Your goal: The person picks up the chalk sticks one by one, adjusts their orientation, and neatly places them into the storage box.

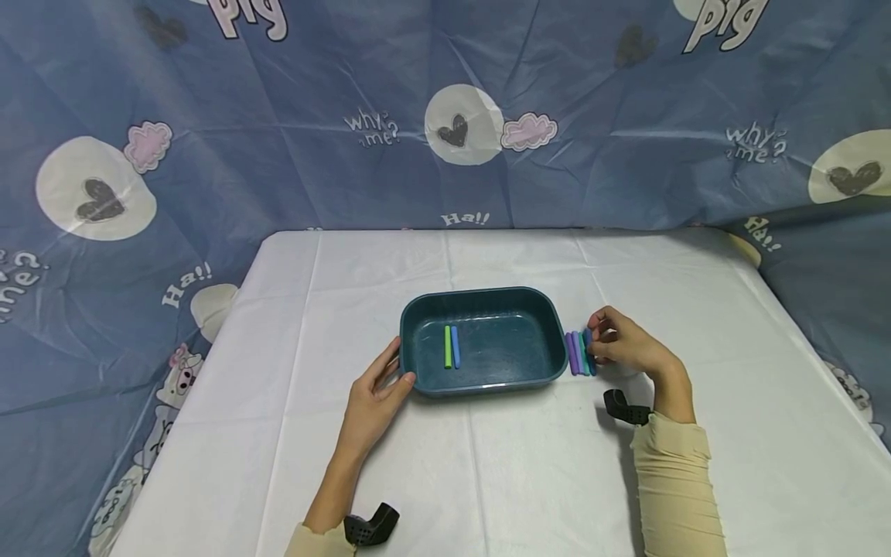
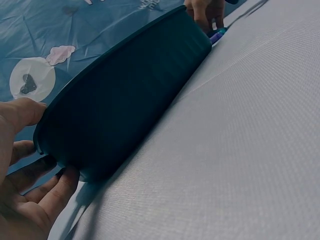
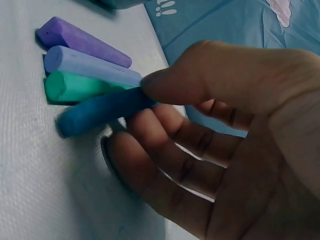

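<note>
My left grip holds the left end of the dark tray, thumb at the rim, fingers against the wall. The tray stands on the white-covered worktop, long axis left to right. Just beside its right end, my right grip is narrow, pinching the dark-blue stick; the free end points toward me, long axis slanted against the adjacent green stick. Next follow a lavender stick and a purple stick, axes running near to far. Inside the tray, left of centre, a lime stick and a light-blue stick lie side by side, likewise oriented. Beyond hangs patterned cloth.
</note>
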